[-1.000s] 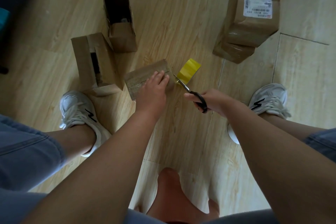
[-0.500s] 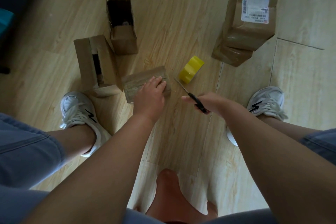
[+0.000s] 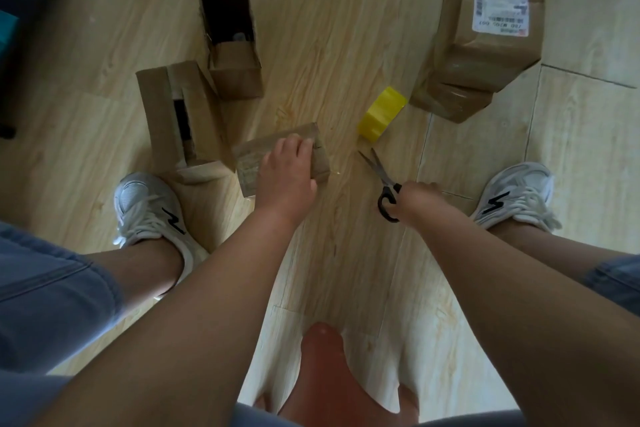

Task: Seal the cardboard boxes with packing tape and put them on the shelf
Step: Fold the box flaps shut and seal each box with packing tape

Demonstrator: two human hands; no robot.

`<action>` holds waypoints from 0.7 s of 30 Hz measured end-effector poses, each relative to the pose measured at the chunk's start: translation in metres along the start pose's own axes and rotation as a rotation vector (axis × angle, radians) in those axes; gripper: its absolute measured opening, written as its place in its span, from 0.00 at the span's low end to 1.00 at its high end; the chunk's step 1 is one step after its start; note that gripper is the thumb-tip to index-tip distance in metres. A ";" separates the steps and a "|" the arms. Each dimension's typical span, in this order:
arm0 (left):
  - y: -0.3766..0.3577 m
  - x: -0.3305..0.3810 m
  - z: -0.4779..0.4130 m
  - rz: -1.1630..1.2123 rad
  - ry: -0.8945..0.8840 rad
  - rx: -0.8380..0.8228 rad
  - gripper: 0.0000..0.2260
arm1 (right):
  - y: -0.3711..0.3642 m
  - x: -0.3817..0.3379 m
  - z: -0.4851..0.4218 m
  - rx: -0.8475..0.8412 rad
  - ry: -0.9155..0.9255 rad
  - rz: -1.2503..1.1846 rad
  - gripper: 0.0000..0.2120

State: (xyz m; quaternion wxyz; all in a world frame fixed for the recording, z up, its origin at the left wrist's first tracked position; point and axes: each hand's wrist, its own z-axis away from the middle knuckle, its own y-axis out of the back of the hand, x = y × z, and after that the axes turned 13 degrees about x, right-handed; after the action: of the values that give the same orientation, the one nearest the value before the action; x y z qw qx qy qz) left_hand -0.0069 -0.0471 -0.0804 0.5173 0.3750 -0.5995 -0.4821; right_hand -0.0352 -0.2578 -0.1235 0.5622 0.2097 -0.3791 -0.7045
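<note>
A small closed cardboard box [image 3: 254, 156] lies on the wooden floor in the middle. My left hand [image 3: 287, 173] rests on top of it with fingers laid over its right end. My right hand [image 3: 414, 199] grips the black handles of a pair of scissors [image 3: 379, 173], whose blades point up and left, low over the floor. The yellow roll of packing tape [image 3: 382, 113] lies on the floor just beyond the blades, apart from both hands.
Two open boxes stand at the left: one [image 3: 180, 114] beside my left shoe [image 3: 152, 208], one [image 3: 232, 42] farther back. A labelled box [image 3: 491, 17] sits stacked on a flatter box [image 3: 450, 99] at the upper right. My right shoe [image 3: 516, 194] is at the right.
My right hand drew the scissors back from the tape roll and lowered them toward the floor. The tape roll now lies free on the floor. My left hand stayed on the small box.
</note>
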 end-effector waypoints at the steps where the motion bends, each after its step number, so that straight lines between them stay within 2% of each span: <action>1: -0.001 -0.001 -0.001 -0.004 0.000 -0.004 0.27 | -0.001 0.000 -0.002 -0.007 -0.003 -0.009 0.21; 3: -0.002 -0.001 -0.004 0.001 0.010 -0.010 0.27 | 0.000 -0.002 -0.004 -0.013 -0.023 -0.036 0.23; 7: -0.003 -0.002 -0.006 0.012 0.009 0.001 0.26 | -0.002 -0.004 -0.005 -0.034 -0.073 -0.019 0.18; 12: -0.004 -0.004 -0.002 0.042 0.020 0.026 0.26 | -0.004 -0.010 -0.006 -0.116 -0.132 -0.043 0.23; 15: -0.003 -0.004 -0.001 0.014 0.040 -0.019 0.25 | 0.000 -0.008 -0.003 -0.139 -0.114 -0.054 0.22; 21: -0.001 -0.010 -0.007 0.019 0.075 -0.107 0.27 | 0.011 -0.003 0.004 0.016 -0.067 -0.199 0.13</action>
State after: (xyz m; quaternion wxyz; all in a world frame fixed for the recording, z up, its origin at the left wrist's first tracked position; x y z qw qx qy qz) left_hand 0.0016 -0.0393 -0.0840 0.5634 0.3586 -0.5567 -0.4941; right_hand -0.0305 -0.2550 -0.1130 0.4747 0.2274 -0.3806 -0.7603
